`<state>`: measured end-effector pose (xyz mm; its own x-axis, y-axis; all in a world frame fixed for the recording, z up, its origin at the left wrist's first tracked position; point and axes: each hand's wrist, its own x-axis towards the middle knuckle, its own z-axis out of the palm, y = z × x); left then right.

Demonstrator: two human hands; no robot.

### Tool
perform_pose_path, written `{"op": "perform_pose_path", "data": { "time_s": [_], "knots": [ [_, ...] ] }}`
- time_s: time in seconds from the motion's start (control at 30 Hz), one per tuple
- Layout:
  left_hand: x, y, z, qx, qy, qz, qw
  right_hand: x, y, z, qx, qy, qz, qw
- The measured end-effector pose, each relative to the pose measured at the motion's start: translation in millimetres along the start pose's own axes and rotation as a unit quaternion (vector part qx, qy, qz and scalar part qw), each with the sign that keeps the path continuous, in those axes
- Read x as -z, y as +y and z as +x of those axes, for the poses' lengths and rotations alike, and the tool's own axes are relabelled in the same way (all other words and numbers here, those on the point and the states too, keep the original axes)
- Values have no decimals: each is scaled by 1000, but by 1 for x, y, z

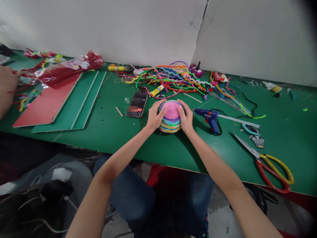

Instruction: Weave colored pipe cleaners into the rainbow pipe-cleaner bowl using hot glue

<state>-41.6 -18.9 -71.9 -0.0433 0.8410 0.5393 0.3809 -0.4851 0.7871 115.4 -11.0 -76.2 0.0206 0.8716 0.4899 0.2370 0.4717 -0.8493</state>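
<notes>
"Near the front edge of the green table (119,142), how does the round striped piece (170,115) lie?"

"It is on the table top or just above it; I cannot tell which. Its pink coiled face is turned upward."

"And how is it held?"

"The left hand (155,116) is curved around one side and the right hand (187,117) around the other, with the thumbs against the pink part; both grip it."

"Is it heavy, in your opinion?"

"I think it is light, and the coils are probably soft and not slippery. The rows may separate if one presses too hard."

"Then where is it better to take hold?"

"I would say, at the opposite sides, with gentle thumbs, and away from the glue gun (208,116) just beside the right hand."
</notes>
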Motion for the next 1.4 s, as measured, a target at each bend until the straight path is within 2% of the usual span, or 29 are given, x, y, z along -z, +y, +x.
{"op": "perform_pose_path", "data": {
  "time_s": [0.1, 0.2, 0.27, 0.37, 0.47, 0.57, 0.73, 0.9, 1.07, 1.2, 1.3, 1.4],
  "knots": [
    [0, 1, -1, -14, 6, 6, 1000, 4, 4, 5, 16, -53, 10, 998],
    [3, -8, 4, 11, -1, -10, 1000, 5, 7, 8, 0, -85, -14, 996],
    [6, -17, 10, 44, 12, -54, 997, 6, 6, 9, 2, -71, -49, 996],
    [8, -30, 16, 84, 32, -99, 991, 5, -1, 7, 22, -2, -102, 995],
    [6, -34, 16, 86, -3, -80, 993, -1, -9, 0, 1, 24, -93, 995],
    [5, -30, 13, 84, -43, -87, 992, -9, -12, -7, -14, 22, -75, 997],
    [5, -18, 7, 85, -46, -63, 993, -12, -13, -11, -9, 27, -57, 998],
    [4, -11, 4, 62, -28, -34, 997, -8, -11, -5, 11, 19, -38, 999],
    [1, -8, 2, 75, -12, 10, 997, -2, -7, 4, -19, -13, -28, 999],
    [-3, -9, -1, 65, 11, 10, 998, 1, -5, 7, -11, -33, -26, 999],
    [-5, -11, -3, 88, -2, 9, 996, 4, -3, 7, -16, -47, -32, 998],
    [-1, -10, -5, 64, 23, 36, 997, 9, -5, 10, 6, -45, -60, 997]
  ]
}}
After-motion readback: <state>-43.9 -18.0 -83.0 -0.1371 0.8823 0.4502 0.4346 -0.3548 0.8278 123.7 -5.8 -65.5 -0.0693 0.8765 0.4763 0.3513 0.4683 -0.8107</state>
